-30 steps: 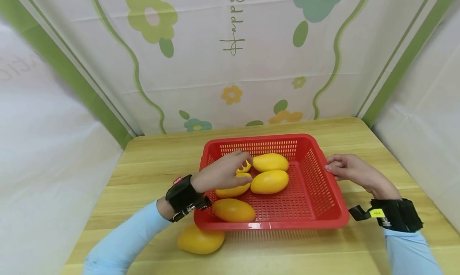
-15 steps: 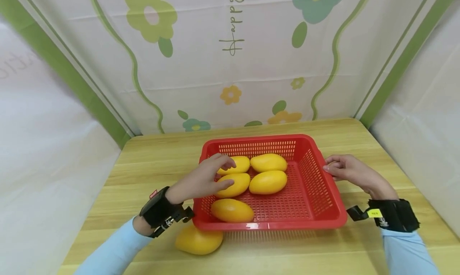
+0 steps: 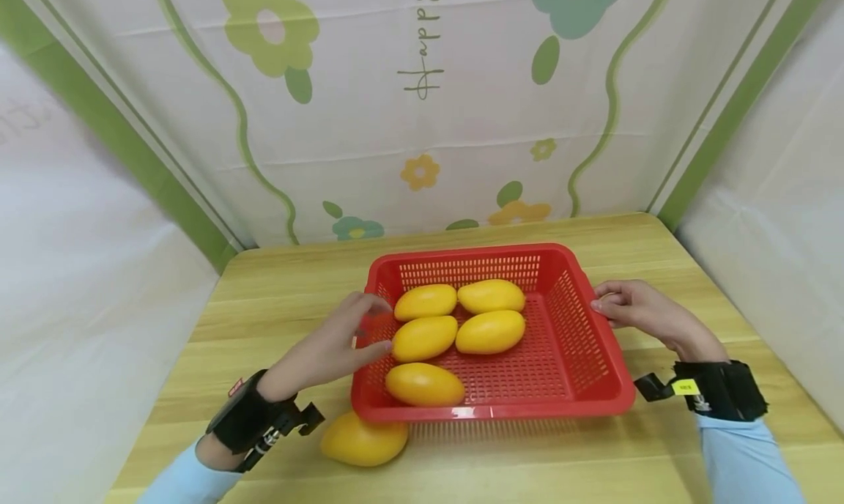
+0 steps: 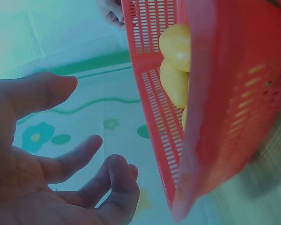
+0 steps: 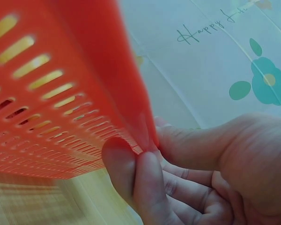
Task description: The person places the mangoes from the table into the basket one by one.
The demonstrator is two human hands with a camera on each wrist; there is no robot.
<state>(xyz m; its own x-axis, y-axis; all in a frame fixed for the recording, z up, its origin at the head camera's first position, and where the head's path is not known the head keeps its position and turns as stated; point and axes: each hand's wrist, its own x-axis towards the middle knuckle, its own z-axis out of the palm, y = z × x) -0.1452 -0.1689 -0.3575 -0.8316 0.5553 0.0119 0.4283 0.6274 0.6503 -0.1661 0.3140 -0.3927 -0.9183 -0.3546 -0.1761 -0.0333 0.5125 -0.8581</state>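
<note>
A red plastic basket (image 3: 527, 414) with slotted walls holds several yellow mangoes (image 3: 491, 332). My right hand (image 3: 649, 315) pinches the basket's right rim; in the right wrist view the thumb (image 5: 192, 145) lies on one side of the rim and curled fingers on the other. My left hand (image 3: 332, 343) hovers at the basket's left rim, thumb and fingers spread and loosely bent. Nothing lies between them in the left wrist view, where the hand (image 4: 51, 159) is apart from the basket wall (image 4: 225, 108).
One more mango (image 3: 365, 439) lies on the wooden table (image 3: 264, 306) by the basket's front left corner, partly under its rim. A white cloth (image 3: 369, 116) printed with flowers stands behind the table, and white cloth walls rise at both sides.
My left hand has moved left and toward me, from over the mangoes to the basket's left rim. My right hand keeps its hold on the right rim.
</note>
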